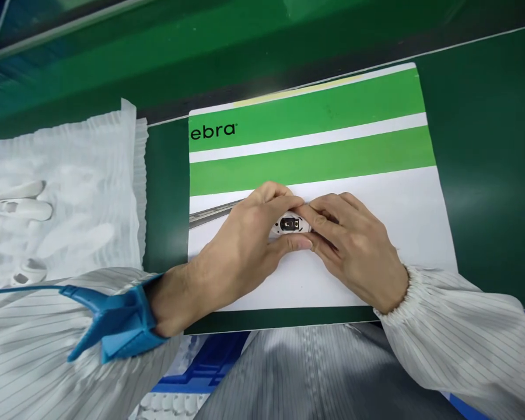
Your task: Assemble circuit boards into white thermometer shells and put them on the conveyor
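Note:
Both hands meet over a white and green printed sheet lying on the green bench. My left hand pinches a small white plastic part with a dark square opening in its middle, thumb below and fingers above. My right hand closes on the same part from the right, its fingertips pressed against it. The part's outer shape is mostly covered by fingers. A blue wrist strap with a blue cord sits on my left wrist.
A white pleated cloth lies at the left, holding several white plastic pieces. A green raised rail runs along the back. A blue tray shows below the bench edge near my lap.

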The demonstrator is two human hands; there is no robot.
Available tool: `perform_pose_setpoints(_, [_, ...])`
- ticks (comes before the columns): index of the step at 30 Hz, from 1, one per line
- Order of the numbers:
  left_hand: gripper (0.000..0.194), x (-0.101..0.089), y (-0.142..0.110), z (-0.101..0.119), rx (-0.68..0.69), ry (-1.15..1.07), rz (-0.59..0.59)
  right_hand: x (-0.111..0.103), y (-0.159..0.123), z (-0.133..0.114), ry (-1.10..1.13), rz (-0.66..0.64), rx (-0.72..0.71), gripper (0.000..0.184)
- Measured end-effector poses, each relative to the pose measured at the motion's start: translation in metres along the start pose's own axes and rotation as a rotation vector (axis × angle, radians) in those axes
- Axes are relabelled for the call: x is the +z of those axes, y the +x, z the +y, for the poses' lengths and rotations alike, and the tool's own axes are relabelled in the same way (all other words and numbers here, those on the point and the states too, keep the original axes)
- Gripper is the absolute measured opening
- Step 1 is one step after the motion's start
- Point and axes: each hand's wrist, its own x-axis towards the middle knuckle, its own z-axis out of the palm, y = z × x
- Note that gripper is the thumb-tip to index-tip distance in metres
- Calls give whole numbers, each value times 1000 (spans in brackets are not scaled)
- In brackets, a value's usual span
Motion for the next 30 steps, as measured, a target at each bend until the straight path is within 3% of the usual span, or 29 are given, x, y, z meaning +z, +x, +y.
perform_pose_setpoints(9, [25, 0, 0, 6, -15, 32, 15, 1, -2, -1, -14, 24, -8, 27])
perform_pose_setpoints(16, [29, 14, -1, 13, -51, 78, 107, 5, -5, -3, -47, 87, -27, 29])
perform_pose_setpoints(22, [44, 18, -8, -4, 68, 115, 120, -5, 3, 4, -38, -54, -3, 29])
perform_pose_setpoints(25, [37, 12, -15, -13, 119, 244, 96, -14, 9, 8, 7, -125, 19, 26])
perform_pose_setpoints(30, [37, -5, -17, -10, 10, 216, -27, -22, 13, 11, 106, -154, 126, 24])
